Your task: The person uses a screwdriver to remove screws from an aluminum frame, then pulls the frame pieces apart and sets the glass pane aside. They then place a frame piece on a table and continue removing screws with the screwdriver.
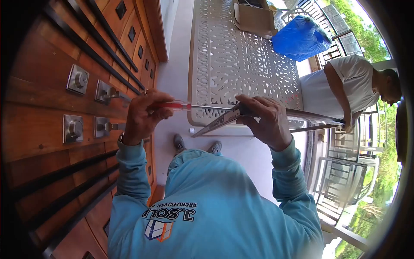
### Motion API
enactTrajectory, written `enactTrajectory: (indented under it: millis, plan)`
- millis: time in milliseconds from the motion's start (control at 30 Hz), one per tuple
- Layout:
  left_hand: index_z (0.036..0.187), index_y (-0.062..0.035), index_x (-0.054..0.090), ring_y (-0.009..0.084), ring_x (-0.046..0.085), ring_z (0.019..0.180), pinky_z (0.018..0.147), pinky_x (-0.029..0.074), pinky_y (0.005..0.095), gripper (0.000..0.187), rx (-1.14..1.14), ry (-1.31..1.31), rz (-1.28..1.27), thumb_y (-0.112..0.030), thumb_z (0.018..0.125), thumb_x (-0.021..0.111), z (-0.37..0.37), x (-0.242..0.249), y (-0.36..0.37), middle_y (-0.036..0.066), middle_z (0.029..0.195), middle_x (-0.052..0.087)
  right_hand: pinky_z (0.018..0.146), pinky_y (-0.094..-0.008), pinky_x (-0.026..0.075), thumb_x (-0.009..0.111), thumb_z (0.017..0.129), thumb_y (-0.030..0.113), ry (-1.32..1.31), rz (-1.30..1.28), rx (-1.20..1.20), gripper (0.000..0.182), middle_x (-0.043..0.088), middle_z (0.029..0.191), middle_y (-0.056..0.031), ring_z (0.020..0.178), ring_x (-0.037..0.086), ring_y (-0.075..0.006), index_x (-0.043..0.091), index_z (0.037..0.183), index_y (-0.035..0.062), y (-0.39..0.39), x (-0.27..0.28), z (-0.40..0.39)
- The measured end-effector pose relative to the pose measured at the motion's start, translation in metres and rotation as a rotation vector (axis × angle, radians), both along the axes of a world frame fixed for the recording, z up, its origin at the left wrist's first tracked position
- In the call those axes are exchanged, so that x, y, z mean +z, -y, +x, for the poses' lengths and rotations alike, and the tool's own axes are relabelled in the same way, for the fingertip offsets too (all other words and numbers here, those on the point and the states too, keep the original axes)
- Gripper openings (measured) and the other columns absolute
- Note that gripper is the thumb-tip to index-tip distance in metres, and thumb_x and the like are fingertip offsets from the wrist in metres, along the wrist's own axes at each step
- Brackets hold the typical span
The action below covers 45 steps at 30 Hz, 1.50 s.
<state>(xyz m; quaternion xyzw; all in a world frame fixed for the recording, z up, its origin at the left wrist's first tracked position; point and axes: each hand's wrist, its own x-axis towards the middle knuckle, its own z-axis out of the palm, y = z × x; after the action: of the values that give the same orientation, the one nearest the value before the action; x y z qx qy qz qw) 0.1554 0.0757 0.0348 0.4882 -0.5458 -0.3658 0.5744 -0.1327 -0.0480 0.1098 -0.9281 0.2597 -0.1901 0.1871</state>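
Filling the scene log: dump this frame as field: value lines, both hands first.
Left hand: fingers around the red handle of a screwdriver
Right hand: gripping a lettered metal strip
Screwdriver shaft: points toward the strip; tip contact unclear
Beyond right hand: long bars running to a co-worker; join with the strip hidden by the hand
Co-worker's hand: at the bars' far end
Picture left: wooden door with metal hardware
Top centre: lattice-patterned table, cardboard box, blue bag

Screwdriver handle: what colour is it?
The screwdriver handle is mostly red, clearest in the head view.
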Motion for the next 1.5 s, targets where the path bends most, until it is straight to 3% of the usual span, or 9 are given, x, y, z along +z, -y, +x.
enactTrajectory:
  millis: [167,400,600,700,800,933,1167,1333,1500]
  plan:
    - [0.104,-0.0018,0.063,0.0126,0.061,0.07,0.061,0.052,0.0265,0.03,0.009,0.216,0.156,-0.021,0.084,0.072,0.0,0.004,-0.003,0.009,0.085,0.061,0.065,-0.0372,0.048,0.077,0.07,0.021,-0.01,-0.035,-0.019,0.044,0.066,0.08,-0.0034,0.074,0.065,-0.0243,0.063,0.111,0.0121,0.001,-0.002,-0.004]
    - [0.101,-0.0006,0.066,0.0131,0.061,0.076,0.062,0.048,0.0223,0.034,0.066,0.443,-0.127,-0.029,0.084,0.072,-0.008,0.017,0.005,0.005,0.077,0.062,0.063,-0.0367,0.048,0.076,0.07,0.022,-0.012,-0.071,-0.01,0.046,0.066,0.079,-0.0044,0.071,0.064,-0.0249,0.063,0.112,0.0104,0.002,-0.005,-0.007]
    - [0.099,-0.0011,0.067,0.0111,0.056,0.069,0.062,0.048,0.025,0.033,-0.178,0.202,0.644,-0.029,0.083,0.073,0.015,0.037,0.011,0.002,0.072,0.057,0.064,-0.0376,0.047,0.075,0.072,0.023,-0.032,-0.079,-0.019,0.043,0.063,0.077,-0.005,0.072,0.063,-0.0252,0.062,0.112,0.0113,0.0,-0.005,-0.006]
    - [0.099,-0.0007,0.066,0.0098,0.052,0.067,0.061,0.046,0.0275,0.029,-0.109,0.208,0.658,-0.024,0.083,0.073,0.003,0.053,0.013,0.001,0.079,0.055,0.065,-0.0374,0.046,0.073,0.074,0.025,-0.03,-0.099,-0.02,0.041,0.062,0.076,-0.0049,0.073,0.063,-0.0243,0.061,0.112,0.0131,0.002,-0.006,-0.009]
    - [0.098,-0.0002,0.066,0.0096,0.052,0.071,0.062,0.045,0.026,0.027,0.03,0.197,0.107,-0.019,0.081,0.075,-0.015,0.042,0.007,0.002,0.088,0.053,0.067,-0.0369,0.046,0.072,0.075,0.027,-0.027,-0.116,-0.03,0.041,0.062,0.076,-0.0043,0.074,0.063,-0.0232,0.061,0.112,0.0144,0.002,-0.005,-0.009]
    - [0.102,0.0002,0.065,0.01,0.054,0.076,0.065,0.046,0.0216,0.031,-0.001,0.193,-0.023,-0.016,0.078,0.077,-0.007,0.015,0.003,0.002,0.088,0.05,0.066,-0.0372,0.046,0.072,0.075,0.028,-0.042,-0.107,-0.047,0.042,0.061,0.077,-0.0037,0.075,0.063,-0.0234,0.061,0.113,0.0149,0.0,-0.004,-0.01]
    - [0.095,-0.003,0.066,0.0102,0.055,0.074,0.062,0.045,0.022,0.028,0.129,-0.143,0.644,-0.028,0.084,0.072,-0.006,0.039,0.002,0.001,0.083,0.058,0.065,-0.0369,0.045,0.07,0.077,0.031,-0.017,-0.159,-0.033,0.038,0.061,0.077,-0.0025,0.075,0.063,-0.0226,0.061,0.111,0.0164,0.0,-0.01,-0.011]
    - [0.097,-0.0027,0.062,0.0216,0.059,0.081,0.07,0.049,0.0336,0.029,0.104,0.711,-0.273,-0.024,0.081,0.074,0.004,0.014,0.006,0.009,0.092,0.06,0.063,-0.0372,0.045,0.068,0.076,0.031,0.013,-0.194,-0.041,0.034,0.061,0.077,-0.0021,0.075,0.063,-0.0224,0.062,0.107,0.0172,0.002,-0.02,-0.011]
    - [0.095,-0.0006,0.063,0.0202,0.058,0.077,0.065,0.046,0.0312,0.022,0.166,0.704,-0.259,-0.022,0.09,0.064,0.0,0.0,0.001,0.008,0.084,0.062,0.062,-0.0393,0.047,0.067,0.075,0.032,0.075,-0.173,-0.069,0.033,0.06,0.073,-0.0044,0.072,0.064,-0.0246,0.062,0.103,0.0159,0.001,-0.026,-0.008]
